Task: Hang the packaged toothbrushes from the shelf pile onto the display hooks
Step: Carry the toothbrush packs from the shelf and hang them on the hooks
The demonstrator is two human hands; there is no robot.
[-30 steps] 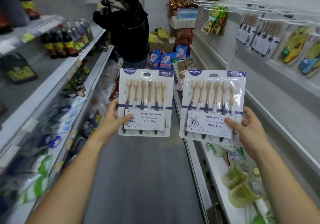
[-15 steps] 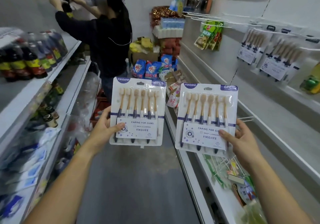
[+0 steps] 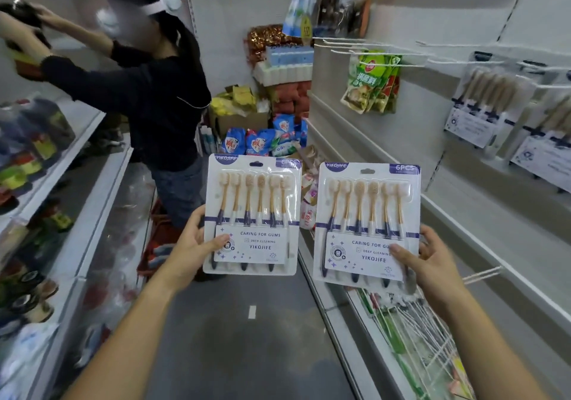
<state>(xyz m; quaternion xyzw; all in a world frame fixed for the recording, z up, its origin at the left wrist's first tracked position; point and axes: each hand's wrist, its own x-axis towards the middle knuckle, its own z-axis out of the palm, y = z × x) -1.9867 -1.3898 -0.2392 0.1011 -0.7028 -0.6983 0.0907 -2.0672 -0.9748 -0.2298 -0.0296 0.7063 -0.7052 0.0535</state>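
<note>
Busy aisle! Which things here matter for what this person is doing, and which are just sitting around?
Job: left hand holding left toothbrush pack; right hand holding right toothbrush pack; hung toothbrush packs; bare hook.
Bystanders: green sachets; blue bags; shelf bottles; another person.

The left toothbrush pack [image 3: 251, 214], a white card under clear blister showing six tan-and-navy brushes, is facing the viewer upright, hang-hole uppermost. The identical right toothbrush pack [image 3: 367, 223] is standing beside it, apart. Similar hung packs [image 3: 477, 109] are dangling from white wire hooks [image 3: 553, 85].
</note>
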